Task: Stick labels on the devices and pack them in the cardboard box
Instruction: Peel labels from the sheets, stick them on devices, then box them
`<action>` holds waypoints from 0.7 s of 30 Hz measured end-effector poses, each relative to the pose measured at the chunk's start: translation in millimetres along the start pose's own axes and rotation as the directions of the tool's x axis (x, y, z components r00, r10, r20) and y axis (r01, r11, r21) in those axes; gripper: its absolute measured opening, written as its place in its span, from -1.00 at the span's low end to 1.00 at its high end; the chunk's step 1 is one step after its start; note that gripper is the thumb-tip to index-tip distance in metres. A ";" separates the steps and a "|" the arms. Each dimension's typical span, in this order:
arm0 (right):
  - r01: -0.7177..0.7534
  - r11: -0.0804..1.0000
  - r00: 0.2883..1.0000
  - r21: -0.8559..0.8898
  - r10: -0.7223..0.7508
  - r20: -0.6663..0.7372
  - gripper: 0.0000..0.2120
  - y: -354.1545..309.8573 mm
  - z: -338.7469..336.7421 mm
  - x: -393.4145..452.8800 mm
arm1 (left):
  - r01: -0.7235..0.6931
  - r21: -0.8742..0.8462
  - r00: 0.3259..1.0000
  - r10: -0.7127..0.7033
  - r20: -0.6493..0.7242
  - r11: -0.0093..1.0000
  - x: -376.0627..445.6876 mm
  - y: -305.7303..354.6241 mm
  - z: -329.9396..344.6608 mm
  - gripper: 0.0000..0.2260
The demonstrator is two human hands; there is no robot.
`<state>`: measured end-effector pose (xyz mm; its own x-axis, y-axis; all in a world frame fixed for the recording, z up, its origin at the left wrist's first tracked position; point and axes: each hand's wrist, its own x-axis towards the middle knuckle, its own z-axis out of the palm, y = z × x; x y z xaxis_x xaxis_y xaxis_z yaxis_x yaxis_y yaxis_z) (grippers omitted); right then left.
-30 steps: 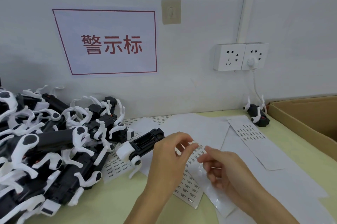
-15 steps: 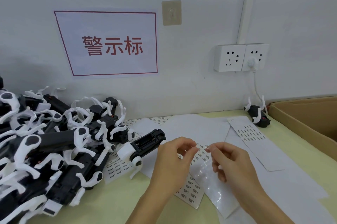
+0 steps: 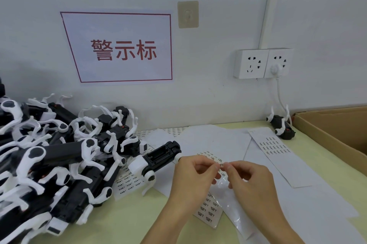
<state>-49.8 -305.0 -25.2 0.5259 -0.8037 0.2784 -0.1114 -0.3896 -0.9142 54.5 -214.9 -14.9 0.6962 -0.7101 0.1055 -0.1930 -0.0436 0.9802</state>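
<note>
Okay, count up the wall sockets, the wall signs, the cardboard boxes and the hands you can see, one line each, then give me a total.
Wall sockets: 2
Wall sign: 1
Cardboard box: 1
Hands: 2, the left hand and the right hand, both pinching a small label
Total: 6

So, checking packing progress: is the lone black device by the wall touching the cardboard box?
Apart. The head view shows yellow-green table between the lone device and the cardboard box.
</note>
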 end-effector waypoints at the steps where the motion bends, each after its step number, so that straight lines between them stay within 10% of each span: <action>1: -0.012 1.000 1.000 0.004 0.012 -0.015 -0.79 1.1 0.1 0.4 | 0.001 0.002 1.000 -0.001 -0.012 1.000 0.0 -0.3 0.5 -0.87; 15: -0.060 0.992 0.998 0.107 0.063 -0.020 -0.84 6.3 -2.3 5.0 | -0.106 0.226 0.990 0.124 -0.066 0.968 7.4 -3.5 -7.8 -0.95; 21: -0.054 0.994 0.998 0.093 0.056 -0.025 -0.84 9.7 -0.9 6.4 | -0.103 0.828 0.914 0.380 -0.139 0.552 20.3 -7.6 -60.3 -0.60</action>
<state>-48.2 -314.3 -32.0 0.4977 -0.8353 0.2337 -0.0609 -0.3024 -0.9512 111.9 -186.7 -10.1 0.6596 -0.5678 0.4925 -0.7505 -0.5325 0.3914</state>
